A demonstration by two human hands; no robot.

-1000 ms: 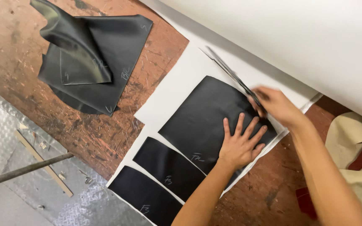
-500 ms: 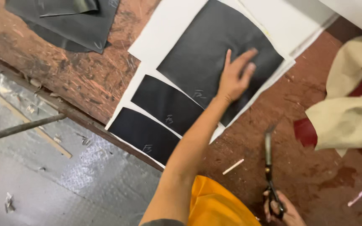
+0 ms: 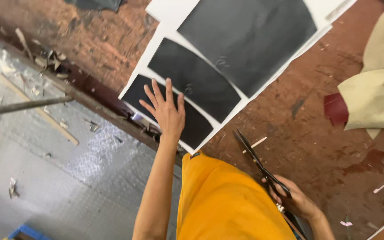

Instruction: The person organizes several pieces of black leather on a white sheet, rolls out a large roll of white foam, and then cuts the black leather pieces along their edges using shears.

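The top edge of the view is cutting off the largest black leather piece (image 3: 250, 38) and the white paper sheet (image 3: 167, 9) lying under it, and a dark scrap at the upper left is showing too little to identify. My yellow-orange shirt (image 3: 227, 204) is hiding the near edge of the surface (image 3: 325, 133), and my right wrist is running out of the bottom of the view.

My left hand (image 3: 167, 113) is lying flat with its grip spread wide, fingers fanned, pressing on the nearest black strip (image 3: 192, 122), the lowest of three matte, curved-edged cut pieces lined up on the white paper. The middle strip (image 3: 192, 78) is sitting just beyond my fingertips.

My right hand (image 3: 296, 200) is gripping the handles of long dark metal scissors (image 3: 256, 158), fingers closed through the loops, with the blades pointing up toward the paper's edge and hovering over worn, reddish-brown, scratched wood. Tan fabric (image 3: 378, 95) over a dark red piece (image 3: 334, 109) is bunching at the right. A thin metal rod (image 3: 23, 106) is crossing above the silvery textured floor (image 3: 67, 178).
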